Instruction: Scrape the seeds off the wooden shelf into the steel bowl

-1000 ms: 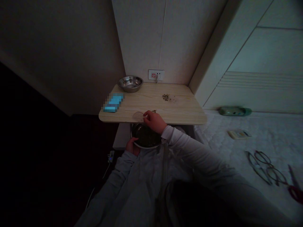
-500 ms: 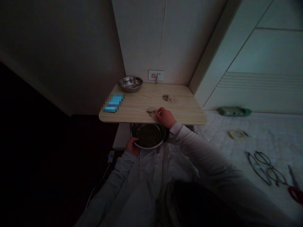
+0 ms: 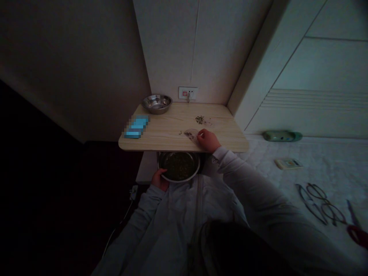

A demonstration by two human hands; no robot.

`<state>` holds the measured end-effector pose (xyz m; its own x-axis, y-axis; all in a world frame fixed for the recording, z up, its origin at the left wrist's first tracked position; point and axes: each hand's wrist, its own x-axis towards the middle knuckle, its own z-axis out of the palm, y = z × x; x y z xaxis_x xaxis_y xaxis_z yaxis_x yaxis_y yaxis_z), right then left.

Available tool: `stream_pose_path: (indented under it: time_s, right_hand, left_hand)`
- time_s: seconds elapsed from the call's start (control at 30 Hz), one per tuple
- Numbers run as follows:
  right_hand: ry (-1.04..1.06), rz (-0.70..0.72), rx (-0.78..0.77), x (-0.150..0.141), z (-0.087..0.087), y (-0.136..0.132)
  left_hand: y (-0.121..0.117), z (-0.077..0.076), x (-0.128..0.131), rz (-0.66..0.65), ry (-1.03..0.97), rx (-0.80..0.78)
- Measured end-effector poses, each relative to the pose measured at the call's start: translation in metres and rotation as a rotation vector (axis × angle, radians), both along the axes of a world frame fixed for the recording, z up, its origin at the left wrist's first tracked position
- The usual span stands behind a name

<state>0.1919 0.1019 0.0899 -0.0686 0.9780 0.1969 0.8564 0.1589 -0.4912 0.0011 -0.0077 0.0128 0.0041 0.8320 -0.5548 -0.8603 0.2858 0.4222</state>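
My left hand (image 3: 161,180) grips the near left rim of a round metal basin (image 3: 189,179), thumb over the edge. The basin sits just below the tabletop, against my body, and holds a dark greenish mass (image 3: 179,166) that I cannot make out. Above it, my right hand (image 3: 209,140) pinches the right end of a thin, clear plastic piece (image 3: 193,135) at the tabletop. Small dark bits show on or through the plastic. A few loose bits (image 3: 180,133) lie just left of it, and a small heap of dark bits (image 3: 200,120) lies farther back.
On the wooden tabletop (image 3: 169,143) stand a shiny metal bowl (image 3: 157,104) and a lit, blurred phone (image 3: 136,126). A socket (image 3: 188,93) is on the wall. The bed at right bears a green pouch (image 3: 282,136), a small box (image 3: 288,164), glasses (image 3: 330,211) and red-handled scissors (image 3: 358,235).
My right hand has drawn the plastic piece to the right across the tabletop. A few dark bits now show on the wood at its left. My left hand stays on the basin.
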Motion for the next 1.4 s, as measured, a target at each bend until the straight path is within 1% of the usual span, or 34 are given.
stream_pose_path:
  time_s: [0.17, 0.33, 0.43, 0.57, 0.77, 0.9, 1.13, 1.23, 1.4]
  right_hand:
    - [0.095, 0.04, -0.006, 0.007, 0.0, 0.005]
    - [0.168, -0.009, -0.004, 0.025, 0.001, 0.013]
    - [0.183, -0.027, -0.015, 0.029, -0.001, 0.017]
    - [0.191, -0.016, -0.028, 0.023, -0.003, 0.019]
    - [0.187, -0.009, -0.021, 0.011, 0.003, 0.023]
    - [0.171, -0.029, -0.02, 0.009, 0.004, 0.027]
    - [0.136, -0.07, -0.034, 0.006, 0.0, 0.033]
    - [0.127, -0.038, -0.035, 0.002, 0.0, 0.033]
    - [0.122, 0.072, -0.021, -0.007, 0.003, 0.025]
  left_hand:
    - [0.001, -0.002, -0.001, -0.002, 0.004, -0.009]
    - [0.001, -0.001, -0.002, -0.025, -0.011, -0.012]
    - [0.001, -0.003, -0.002, -0.019, -0.01, -0.005]
    - [0.002, -0.006, -0.002, -0.01, -0.004, 0.008]
    - [0.0, -0.002, 0.0, -0.014, 0.0, 0.002]
    - [-0.001, -0.002, 0.0, -0.016, -0.002, -0.007]
    - [-0.001, -0.001, 0.0, -0.022, 0.0, -0.022]
    - [-0.001, 0.001, 0.001, -0.022, 0.001, -0.015]
    - [-0.001, 0.001, 0.001, -0.011, 0.002, -0.009]
